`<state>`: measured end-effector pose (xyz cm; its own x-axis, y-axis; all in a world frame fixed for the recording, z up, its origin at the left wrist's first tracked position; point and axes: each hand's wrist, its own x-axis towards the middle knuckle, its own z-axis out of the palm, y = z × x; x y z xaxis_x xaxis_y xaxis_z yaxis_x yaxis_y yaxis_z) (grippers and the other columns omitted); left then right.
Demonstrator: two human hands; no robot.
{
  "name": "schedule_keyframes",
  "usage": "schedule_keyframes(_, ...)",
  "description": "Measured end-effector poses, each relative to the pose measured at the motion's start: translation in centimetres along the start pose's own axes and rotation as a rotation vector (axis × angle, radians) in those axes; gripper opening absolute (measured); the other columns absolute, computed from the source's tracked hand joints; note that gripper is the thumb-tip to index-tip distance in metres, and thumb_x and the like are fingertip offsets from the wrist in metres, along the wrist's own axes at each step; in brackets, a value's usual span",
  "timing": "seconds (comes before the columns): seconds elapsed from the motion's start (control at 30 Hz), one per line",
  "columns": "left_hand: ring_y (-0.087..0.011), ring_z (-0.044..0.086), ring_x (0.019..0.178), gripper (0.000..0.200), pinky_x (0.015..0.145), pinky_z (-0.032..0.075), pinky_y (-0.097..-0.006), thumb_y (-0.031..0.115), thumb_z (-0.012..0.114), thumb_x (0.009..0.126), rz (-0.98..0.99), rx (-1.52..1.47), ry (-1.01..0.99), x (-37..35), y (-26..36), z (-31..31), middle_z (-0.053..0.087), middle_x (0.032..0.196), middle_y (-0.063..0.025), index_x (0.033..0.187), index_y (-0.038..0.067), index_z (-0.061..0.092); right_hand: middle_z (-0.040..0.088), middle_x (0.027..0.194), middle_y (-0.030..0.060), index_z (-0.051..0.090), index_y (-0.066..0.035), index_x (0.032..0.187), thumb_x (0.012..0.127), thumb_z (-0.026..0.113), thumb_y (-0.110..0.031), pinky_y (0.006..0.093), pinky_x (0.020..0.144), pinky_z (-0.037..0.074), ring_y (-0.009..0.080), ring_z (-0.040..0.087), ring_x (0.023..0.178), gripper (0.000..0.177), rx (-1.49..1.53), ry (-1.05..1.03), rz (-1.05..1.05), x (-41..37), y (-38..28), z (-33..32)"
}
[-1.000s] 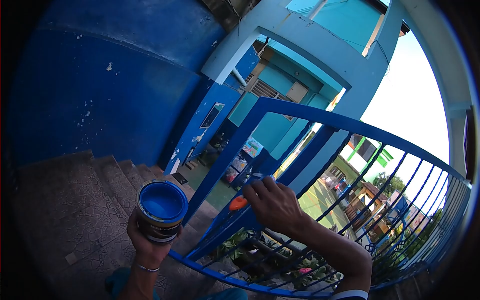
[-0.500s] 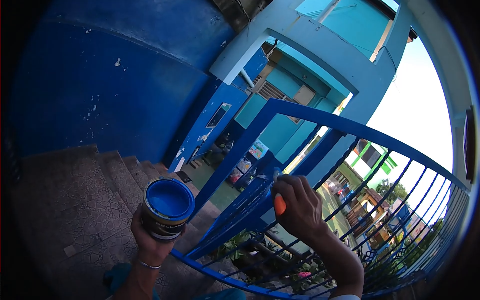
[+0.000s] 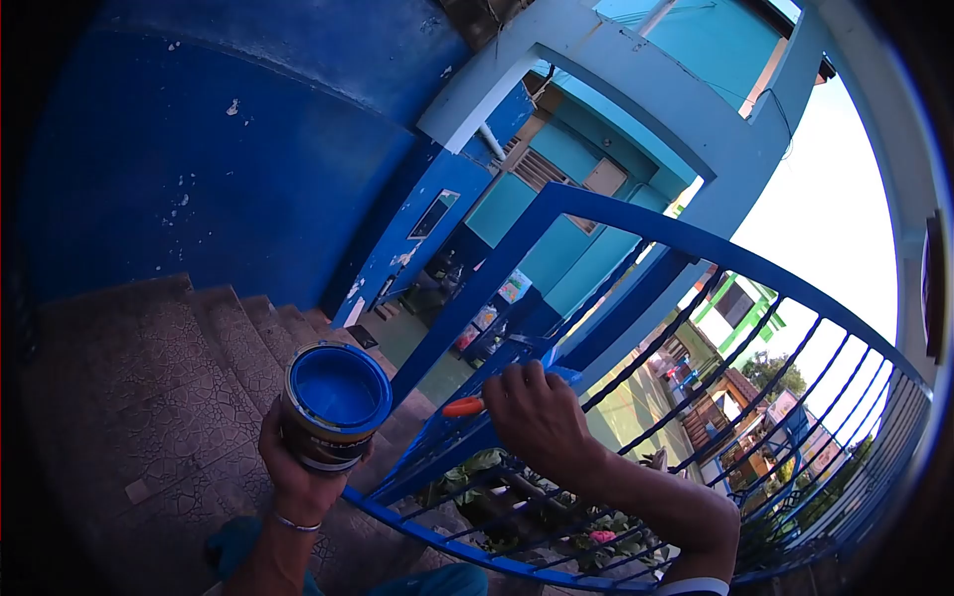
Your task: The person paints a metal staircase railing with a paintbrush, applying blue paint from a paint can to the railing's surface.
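My left hand (image 3: 295,479) is wrapped round an open paint can (image 3: 320,444) and holds it slightly tilted. Blue paint (image 3: 340,385) shows inside, and some is smeared on the rim. In my right hand (image 3: 542,417) is a paintbrush (image 3: 463,407), its orange handle end pointing left. The brush's blue-coated head emerges on the far side of my fingers, close to the bars of the blue metal railing (image 3: 636,218). Whether the bristles touch a bar I cannot make out.
Tiled steps (image 3: 214,372) descend on the left beside a blue wall (image 3: 229,169) with chipped paint. Plants with a pink flower (image 3: 602,536) grow behind the lower railing. A light-blue pillar (image 3: 725,199) stands beyond it.
My right hand has moved a little left and turned, so the brush handle now points left instead of down towards me. The paint can stays nearly in place.
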<state>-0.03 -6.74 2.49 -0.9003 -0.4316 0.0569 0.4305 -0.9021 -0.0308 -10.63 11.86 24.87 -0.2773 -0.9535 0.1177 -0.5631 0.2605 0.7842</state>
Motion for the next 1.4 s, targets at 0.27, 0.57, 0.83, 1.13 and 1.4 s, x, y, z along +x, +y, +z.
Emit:
schedule_keyframes(0.27,-0.0366,0.070,0.120,0.075,0.089,0.063,-0.0586,0.070,0.045,0.098,0.015,-0.024,-0.006,0.0,0.1,0.0,0.066,0.134,-0.0193,0.150,0.016,0.052,0.065,0.102,0.0151,0.064,-0.004,0.107,0.087,0.072,-0.016,0.0461,0.096,0.053,0.0302,0.065,0.102,0.024,-0.153,0.341,0.029,2.3,5.0,-0.6)
schedule_keyframes(0.57,-0.0392,0.073,0.114,0.070,0.079,0.067,-0.0577,0.064,0.044,0.100,0.032,-0.068,0.049,-0.3,0.1,1.3,0.067,0.134,-0.0195,0.148,0.015,0.055,0.063,0.093,0.0099,0.062,-0.006,0.102,0.086,0.072,-0.016,0.0390,0.079,0.052,0.0242,0.063,0.095,0.021,0.037,0.213,-0.073,0.6,0.1,1.3)
schedule_keyframes(0.83,-0.0382,0.073,0.113,0.068,0.079,0.067,-0.0568,0.064,0.043,0.101,0.033,-0.060,0.062,-0.5,0.4,1.8,0.068,0.134,-0.0184,0.148,0.015,0.056,0.068,0.101,0.0154,0.066,-0.003,0.099,0.090,0.070,-0.016,0.0409,0.083,0.054,0.0293,0.065,0.104,0.017,-0.166,0.172,-0.051,0.9,-0.1,3.8)
schedule_keyframes(1.13,-0.0369,0.070,0.119,0.072,0.086,0.064,-0.0602,0.067,0.044,0.100,0.020,-0.036,-0.028,0.0,0.2,0.5,0.065,0.136,-0.0187,0.150,0.016,0.053,0.066,0.106,0.0161,0.064,-0.002,0.105,0.086,0.071,-0.015,0.0478,0.091,0.055,0.0323,0.066,0.110,0.024,-0.035,0.388,0.024,2.8,1.4,1.8)
schedule_keyframes(1.4,-0.0370,0.069,0.123,0.074,0.092,0.063,-0.0610,0.070,0.044,0.099,-0.004,-0.009,-0.014,-0.2,0.4,0.3,0.065,0.136,-0.0191,0.150,0.017,0.053,0.066,0.111,0.0164,0.065,-0.004,0.108,0.086,0.071,-0.017,0.0472,0.094,0.053,0.0318,0.063,0.113,0.027,0.090,0.168,-0.098,-2.9,-5.0,8.0)
